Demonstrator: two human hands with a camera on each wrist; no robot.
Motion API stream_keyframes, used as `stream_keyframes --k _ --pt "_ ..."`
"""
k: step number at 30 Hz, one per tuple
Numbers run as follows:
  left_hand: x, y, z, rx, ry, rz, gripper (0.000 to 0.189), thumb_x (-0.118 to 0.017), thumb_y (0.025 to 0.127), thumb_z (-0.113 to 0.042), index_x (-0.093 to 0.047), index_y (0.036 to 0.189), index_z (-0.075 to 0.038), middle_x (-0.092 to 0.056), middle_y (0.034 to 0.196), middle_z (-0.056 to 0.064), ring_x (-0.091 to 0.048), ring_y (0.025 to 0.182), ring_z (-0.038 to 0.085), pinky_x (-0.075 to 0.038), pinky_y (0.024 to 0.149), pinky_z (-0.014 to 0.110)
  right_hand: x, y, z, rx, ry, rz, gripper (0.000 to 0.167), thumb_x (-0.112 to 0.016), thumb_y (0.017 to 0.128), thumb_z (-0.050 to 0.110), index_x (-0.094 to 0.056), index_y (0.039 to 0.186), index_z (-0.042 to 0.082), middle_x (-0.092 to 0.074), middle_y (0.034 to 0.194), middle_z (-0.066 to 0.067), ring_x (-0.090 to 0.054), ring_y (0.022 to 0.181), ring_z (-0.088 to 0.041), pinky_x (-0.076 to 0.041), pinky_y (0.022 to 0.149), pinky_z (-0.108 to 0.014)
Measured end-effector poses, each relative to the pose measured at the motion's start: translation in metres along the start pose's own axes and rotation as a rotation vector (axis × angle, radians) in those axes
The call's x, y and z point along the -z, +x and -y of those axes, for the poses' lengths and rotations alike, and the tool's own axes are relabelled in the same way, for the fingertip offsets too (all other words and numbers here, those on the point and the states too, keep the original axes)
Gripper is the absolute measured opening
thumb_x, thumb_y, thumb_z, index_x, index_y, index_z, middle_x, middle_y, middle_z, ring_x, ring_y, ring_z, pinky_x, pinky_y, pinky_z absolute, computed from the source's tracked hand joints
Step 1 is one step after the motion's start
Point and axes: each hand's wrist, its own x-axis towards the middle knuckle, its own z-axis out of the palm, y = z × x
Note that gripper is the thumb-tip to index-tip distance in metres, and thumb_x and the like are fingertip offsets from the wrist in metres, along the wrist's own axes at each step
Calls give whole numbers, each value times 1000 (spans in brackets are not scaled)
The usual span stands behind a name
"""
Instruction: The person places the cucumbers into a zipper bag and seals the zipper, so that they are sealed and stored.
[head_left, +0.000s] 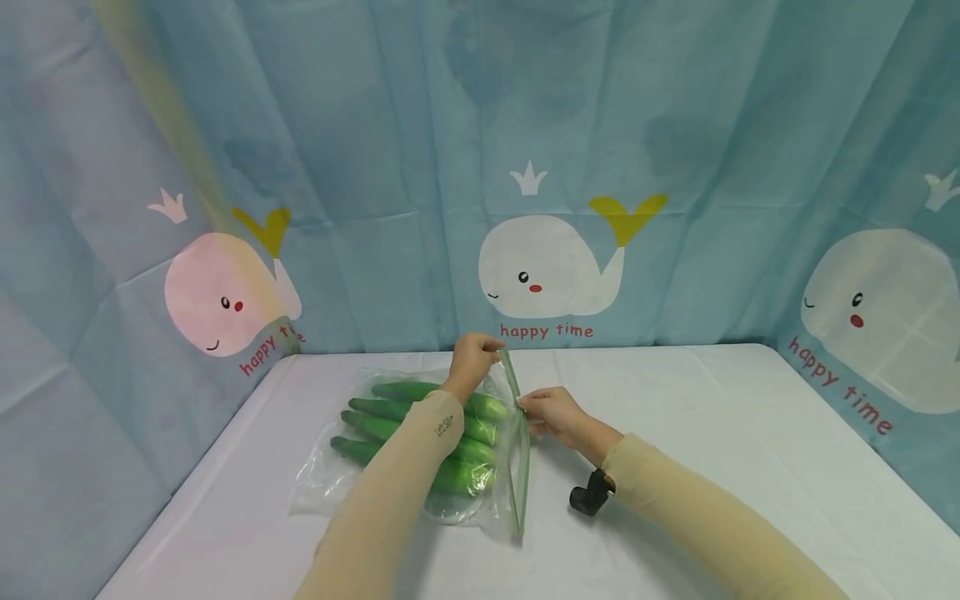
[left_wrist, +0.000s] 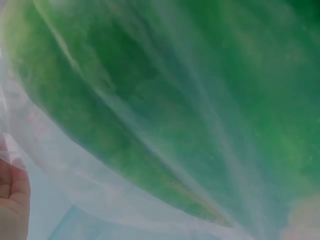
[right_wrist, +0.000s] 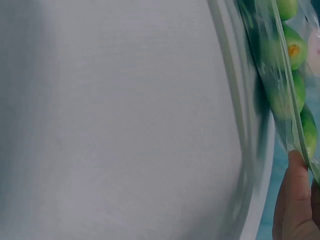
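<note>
A clear zip bag lies on the table with several green cucumbers side by side inside it. Its green zip strip runs along the right edge. At the far end of that strip, my left hand pinches the bag's edge, its forearm crossing over the cucumbers. Lower on the strip, my right hand pinches the edge between thumb and fingers. In the right wrist view, the right fingers grip the strip below the cucumber ends. Cucumbers fill most of the left wrist view.
A white cloth covers the table. Behind it hangs a blue curtain printed with whales. A black wrist camera is at the right wrist, close over the cloth.
</note>
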Motion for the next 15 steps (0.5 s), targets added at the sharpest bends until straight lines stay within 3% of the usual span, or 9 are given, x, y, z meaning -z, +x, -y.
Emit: stream_keyframes --k 15 --pt "0 2 3 -7 -15 4 19 -64 91 1 -74 108 0 -69 112 14 -63 106 31 -53 87 40 -2 -22 -5 27 54 36 27 -58 96 5 -61 108 -20 -67 91 -16 -64 76 -18 -57 63 -31"
